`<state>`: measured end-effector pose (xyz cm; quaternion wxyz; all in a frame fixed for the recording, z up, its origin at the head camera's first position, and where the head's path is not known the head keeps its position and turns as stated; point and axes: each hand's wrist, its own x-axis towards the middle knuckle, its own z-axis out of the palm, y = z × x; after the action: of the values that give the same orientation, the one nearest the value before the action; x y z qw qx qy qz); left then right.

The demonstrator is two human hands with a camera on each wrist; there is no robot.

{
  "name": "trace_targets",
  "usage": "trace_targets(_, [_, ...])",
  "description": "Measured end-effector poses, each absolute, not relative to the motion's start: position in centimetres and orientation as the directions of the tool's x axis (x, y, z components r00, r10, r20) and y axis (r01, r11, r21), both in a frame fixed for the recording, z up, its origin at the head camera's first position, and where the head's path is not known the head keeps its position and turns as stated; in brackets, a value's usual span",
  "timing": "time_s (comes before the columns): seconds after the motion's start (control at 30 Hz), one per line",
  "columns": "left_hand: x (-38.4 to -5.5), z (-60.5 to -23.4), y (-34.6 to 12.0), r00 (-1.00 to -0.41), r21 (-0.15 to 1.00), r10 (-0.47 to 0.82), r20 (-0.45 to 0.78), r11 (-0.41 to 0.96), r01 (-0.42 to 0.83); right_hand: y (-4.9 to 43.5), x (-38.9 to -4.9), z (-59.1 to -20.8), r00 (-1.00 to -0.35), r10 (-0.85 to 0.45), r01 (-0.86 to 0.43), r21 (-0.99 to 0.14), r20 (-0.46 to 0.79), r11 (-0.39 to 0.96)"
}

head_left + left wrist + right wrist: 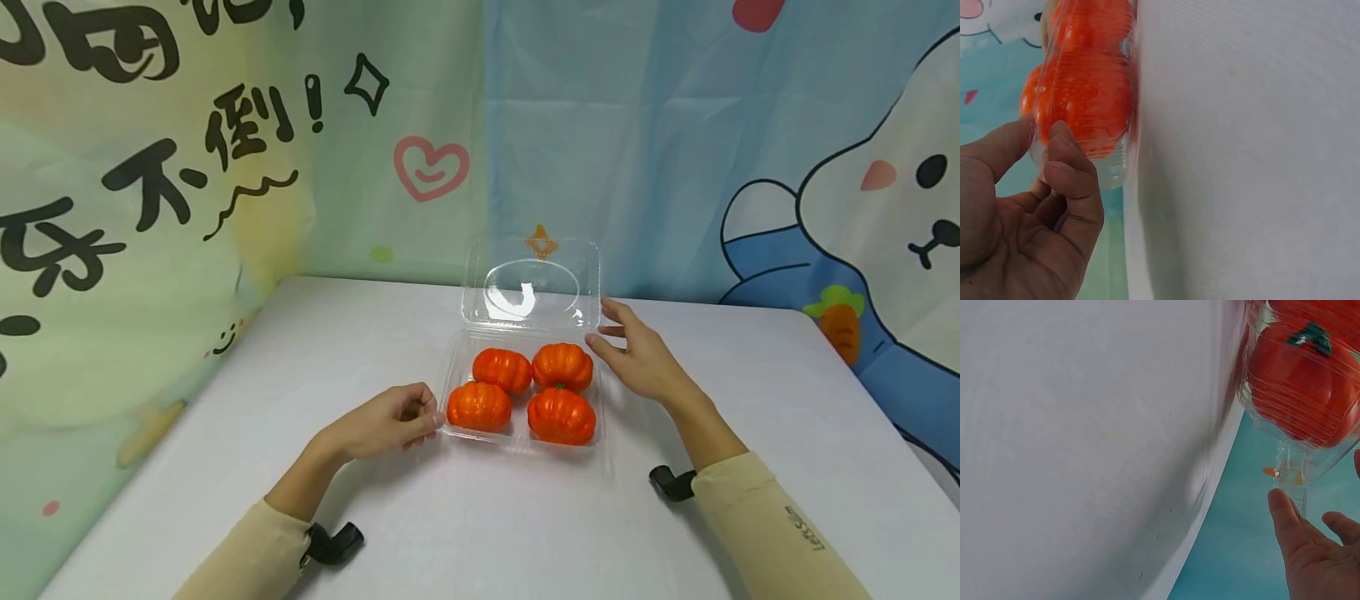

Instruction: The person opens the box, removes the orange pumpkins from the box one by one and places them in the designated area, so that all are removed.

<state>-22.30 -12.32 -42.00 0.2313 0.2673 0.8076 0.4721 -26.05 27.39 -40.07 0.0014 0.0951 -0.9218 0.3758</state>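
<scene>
A clear plastic clamshell box (520,437) sits on the table with its lid (531,292) raised at the back. Several small, ribbed orange pumpkins (562,416) lie inside in two rows, one showing a green stem (1312,337) through the wall in the right wrist view. At the box's front left corner, my left hand (390,421) pinches the rim between thumb (1007,147) and curled fingers. My right hand (637,350) is at the right side near the hinge, fingers extended, with fingertips right by the lid's edge and the box's back right corner.
The white table (360,333) extends around the box on all sides. Behind it hangs a printed cloth backdrop (660,167) with a cartoon animal and lettering. A black wrist mount (335,543) protrudes from the left sleeve, and another (672,483) from the right.
</scene>
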Motion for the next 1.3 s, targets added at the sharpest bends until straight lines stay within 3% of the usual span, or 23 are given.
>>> trace_targets(0.93, [-22.1, -41.8, -12.3, -0.749, 0.876, 0.651, -0.122, 0.426, 0.227, 27.8, -26.1, -40.4, -0.961, -0.270, -0.171, -0.653, -0.054, 0.737])
trace_targets(1.3, [-22.0, -42.0, -12.4, -0.754, 0.869, 0.644, -0.130, 0.440, 0.226, 28.1, -25.0, -39.7, -0.961, -0.277, -0.211, -0.606, -0.015, 0.767])
